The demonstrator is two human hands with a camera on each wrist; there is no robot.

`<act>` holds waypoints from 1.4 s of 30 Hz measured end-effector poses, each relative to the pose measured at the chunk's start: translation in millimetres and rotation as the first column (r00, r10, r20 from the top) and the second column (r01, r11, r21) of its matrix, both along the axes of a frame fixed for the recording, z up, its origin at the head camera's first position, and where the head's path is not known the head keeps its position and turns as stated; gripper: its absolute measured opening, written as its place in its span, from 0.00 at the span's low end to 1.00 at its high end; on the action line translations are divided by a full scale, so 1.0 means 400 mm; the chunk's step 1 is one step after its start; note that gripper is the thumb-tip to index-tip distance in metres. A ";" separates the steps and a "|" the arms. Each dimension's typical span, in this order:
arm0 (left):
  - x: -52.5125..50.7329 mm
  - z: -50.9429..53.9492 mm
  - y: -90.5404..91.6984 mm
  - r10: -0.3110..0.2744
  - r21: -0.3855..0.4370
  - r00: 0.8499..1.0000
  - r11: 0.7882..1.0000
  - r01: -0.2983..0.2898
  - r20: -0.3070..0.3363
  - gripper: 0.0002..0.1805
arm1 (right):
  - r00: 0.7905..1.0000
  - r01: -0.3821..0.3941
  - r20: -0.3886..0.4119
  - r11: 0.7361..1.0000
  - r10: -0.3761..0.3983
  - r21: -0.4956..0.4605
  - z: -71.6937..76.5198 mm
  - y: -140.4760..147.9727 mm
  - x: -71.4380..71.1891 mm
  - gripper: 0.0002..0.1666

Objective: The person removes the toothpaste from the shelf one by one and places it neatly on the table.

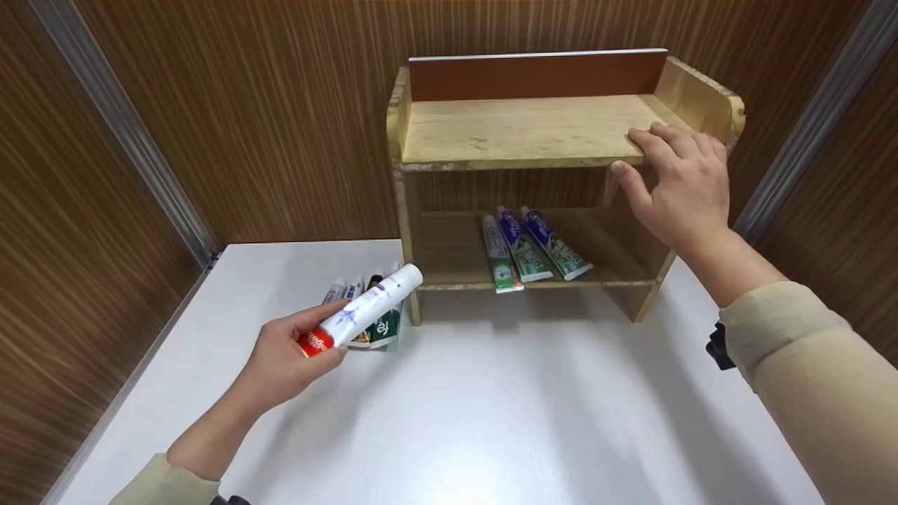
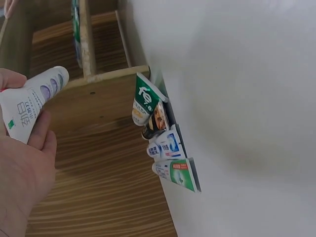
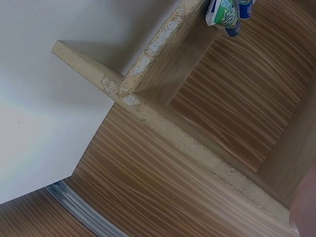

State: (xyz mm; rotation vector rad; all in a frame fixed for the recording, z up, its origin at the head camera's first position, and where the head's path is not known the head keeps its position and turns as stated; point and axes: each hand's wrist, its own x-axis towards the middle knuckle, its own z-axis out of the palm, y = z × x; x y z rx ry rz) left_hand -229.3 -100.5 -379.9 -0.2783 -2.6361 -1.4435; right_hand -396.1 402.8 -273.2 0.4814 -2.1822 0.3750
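Observation:
My left hand (image 1: 295, 354) grips a white toothpaste tube (image 1: 368, 305) with a red end, its cap pointing up and to the right. In the left wrist view the same tube (image 2: 35, 101) shows purple marks, held between thumb and fingers. My right hand (image 1: 677, 179) rests on the front edge of the shelf unit's top board (image 1: 519, 133), fingers on top and thumb at the front edge. On the lower board lie a green-and-white tube (image 1: 499, 256) and two blue-and-green tubes (image 1: 523, 245). Only a sliver of the right hand (image 3: 303, 205) shows in the right wrist view.
Left of the wooden shelf unit (image 1: 410, 245), several toothpaste tubes (image 2: 170, 145) stand in a row on the white table (image 1: 449, 407), partly hidden by my left hand and its tube in the head view. Wood-grain walls (image 1: 280, 105) enclose the back and sides.

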 end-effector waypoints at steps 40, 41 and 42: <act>-0.104 -0.070 -0.147 0.323 0.026 0.944 0.945 -0.325 0.062 0.42 | 0.999 -0.018 -0.042 1.000 0.018 -0.002 -0.001 0.001 -0.004 0.30; -0.108 -0.074 -0.150 0.326 0.028 0.943 0.944 -0.329 0.066 0.42 | 0.999 -0.018 -0.042 1.000 0.018 -0.002 -0.001 0.001 -0.004 0.30; -0.111 -0.078 -0.152 0.330 0.028 0.941 0.943 -0.333 0.069 0.41 | 0.999 -0.018 -0.042 1.000 0.018 -0.003 -0.001 0.001 -0.005 0.30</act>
